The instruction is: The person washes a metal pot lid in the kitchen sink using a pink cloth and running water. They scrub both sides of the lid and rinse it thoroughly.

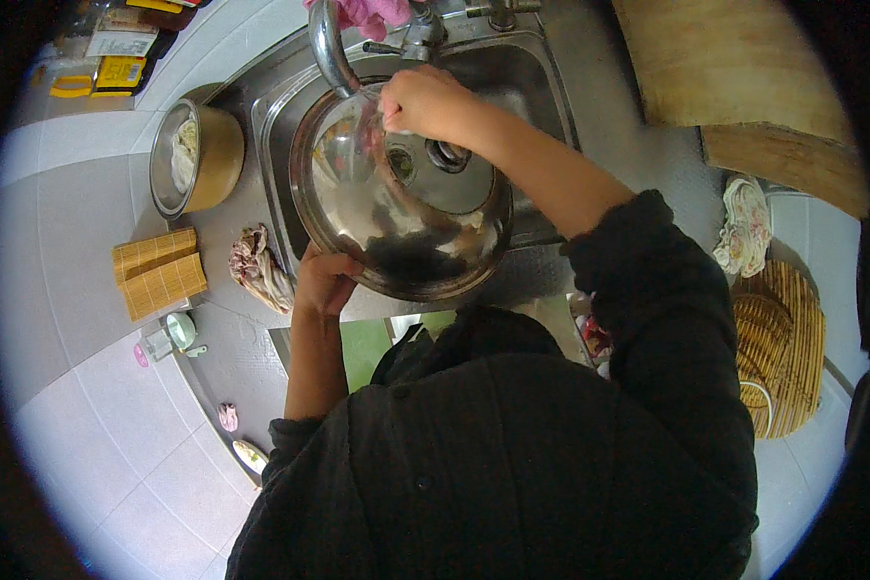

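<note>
A large domed metal pot lid point(406, 239) with a ring-like knob point(448, 155) lies tilted over the stainless steel sink point(544, 87). My left hand point(326, 275) grips its rim at the near left. My right hand point(424, 105) is curled into a fist on or just above the lid's far part, beyond the knob. Whether anything is inside that fist is hidden from this view. The curved chrome faucet spout point(328, 51) ends beside my right hand, over the lid's far edge. Dark and coloured reflections cover the shiny dome.
A metal pot point(217, 163) holding something pale stands left of the sink. Nearer lie a crumpled cloth point(257, 268) and a bamboo mat point(159, 268). A pink cloth point(373, 13) hangs by the faucet. Wooden boards point(739, 65) and woven bamboo trays point(805, 348) are at the right.
</note>
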`<state>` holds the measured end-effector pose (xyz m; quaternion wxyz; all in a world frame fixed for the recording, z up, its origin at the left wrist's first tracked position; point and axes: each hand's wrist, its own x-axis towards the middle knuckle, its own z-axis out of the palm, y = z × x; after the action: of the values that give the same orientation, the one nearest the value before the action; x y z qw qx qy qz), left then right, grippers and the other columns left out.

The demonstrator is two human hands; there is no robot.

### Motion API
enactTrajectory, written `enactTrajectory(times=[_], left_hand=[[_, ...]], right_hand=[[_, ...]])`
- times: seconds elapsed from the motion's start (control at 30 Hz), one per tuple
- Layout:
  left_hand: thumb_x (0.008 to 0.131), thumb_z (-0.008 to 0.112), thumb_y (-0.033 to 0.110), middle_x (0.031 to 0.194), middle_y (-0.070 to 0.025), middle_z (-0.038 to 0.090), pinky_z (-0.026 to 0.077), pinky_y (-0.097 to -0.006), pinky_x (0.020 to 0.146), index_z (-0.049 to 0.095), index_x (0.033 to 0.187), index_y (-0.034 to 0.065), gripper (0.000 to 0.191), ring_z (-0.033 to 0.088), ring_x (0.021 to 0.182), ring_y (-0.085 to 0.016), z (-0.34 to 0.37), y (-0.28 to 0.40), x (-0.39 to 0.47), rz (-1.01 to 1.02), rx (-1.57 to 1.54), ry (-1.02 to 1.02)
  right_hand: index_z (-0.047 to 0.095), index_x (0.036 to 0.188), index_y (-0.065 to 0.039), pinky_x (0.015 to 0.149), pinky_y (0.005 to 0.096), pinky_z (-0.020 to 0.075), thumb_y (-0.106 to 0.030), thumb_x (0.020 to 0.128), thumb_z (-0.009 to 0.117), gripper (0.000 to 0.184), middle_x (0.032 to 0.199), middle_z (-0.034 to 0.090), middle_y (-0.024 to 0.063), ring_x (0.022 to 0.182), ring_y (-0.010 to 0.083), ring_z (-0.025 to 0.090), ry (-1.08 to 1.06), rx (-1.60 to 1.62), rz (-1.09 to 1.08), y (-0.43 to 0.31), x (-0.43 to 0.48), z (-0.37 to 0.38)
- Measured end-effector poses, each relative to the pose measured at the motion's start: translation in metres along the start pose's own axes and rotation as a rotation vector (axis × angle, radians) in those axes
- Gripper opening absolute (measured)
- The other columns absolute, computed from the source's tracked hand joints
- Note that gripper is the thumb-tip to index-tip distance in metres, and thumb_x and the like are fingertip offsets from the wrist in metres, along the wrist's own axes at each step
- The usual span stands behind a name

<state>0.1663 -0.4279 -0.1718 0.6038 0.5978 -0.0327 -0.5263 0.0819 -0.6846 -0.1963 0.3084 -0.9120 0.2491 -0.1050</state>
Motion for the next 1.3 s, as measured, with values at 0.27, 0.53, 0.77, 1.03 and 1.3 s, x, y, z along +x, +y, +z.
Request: enactTrajectory(times=[0.27,0.53,0.77,1.03,1.3], left_hand=[[0.054,0.053,-0.010,0.081,-0.0093,0.060,0.048,-0.0313,0.061,0.057,0.098,-0.0036,0.045,0.059,0.071,-0.022,-0.004,0.000,-0.001,-0.011,-0.028,-0.054],[0.054,0.054,-0.014,0.074,-0.0088,0.060,0.046,-0.0335,0.063,0.057,0.092,-0.0013,0.040,0.057,0.065,-0.023,-0.001,-0.001,0.002,-0.022,-0.041,-0.041],[0.055,0.050,-0.015,0.092,-0.0098,0.061,0.048,-0.0322,0.066,0.055,0.106,-0.0023,0.053,0.060,0.082,-0.023,-0.027,-0.007,0.009,0.007,-0.043,-0.186],[0.054,0.052,-0.013,0.080,-0.0092,0.060,0.045,-0.0309,0.061,0.057,0.097,-0.0026,0.044,0.057,0.068,-0.022,-0.001,0.003,0.000,-0.030,-0.020,-0.100],[0.053,0.055,-0.011,0.075,-0.0087,0.058,0.046,-0.0312,0.060,0.057,0.090,-0.0023,0.038,0.056,0.066,-0.021,-0.008,0.002,0.003,-0.042,-0.004,-0.067]], right_hand=[[0.067,0.074,-0.006,0.065,0.0394,0.0490,-0.017,0.070,0.070,0.011,0.073,0.065,0.0125,0.071,0.0307,0.063,0.023,0.290,-0.086,-0.005,-0.012,-0.003],[0.068,0.076,-0.006,0.067,0.0404,0.0487,-0.017,0.072,0.068,0.012,0.073,0.064,0.0142,0.072,0.0320,0.062,0.150,0.144,-0.096,-0.009,-0.015,0.008],[0.066,0.073,-0.006,0.066,0.0403,0.0482,-0.016,0.072,0.068,0.010,0.073,0.064,0.0124,0.072,0.0317,0.062,0.180,0.177,-0.162,-0.003,-0.012,0.008],[0.064,0.073,-0.005,0.064,0.0400,0.0476,-0.014,0.070,0.069,0.011,0.072,0.064,0.0121,0.071,0.0312,0.061,0.263,0.192,-0.148,-0.001,-0.019,0.008],[0.066,0.076,-0.004,0.062,0.0384,0.0477,-0.014,0.070,0.069,0.012,0.069,0.063,0.0128,0.066,0.0303,0.062,0.228,0.330,-0.186,0.012,-0.021,0.005]])
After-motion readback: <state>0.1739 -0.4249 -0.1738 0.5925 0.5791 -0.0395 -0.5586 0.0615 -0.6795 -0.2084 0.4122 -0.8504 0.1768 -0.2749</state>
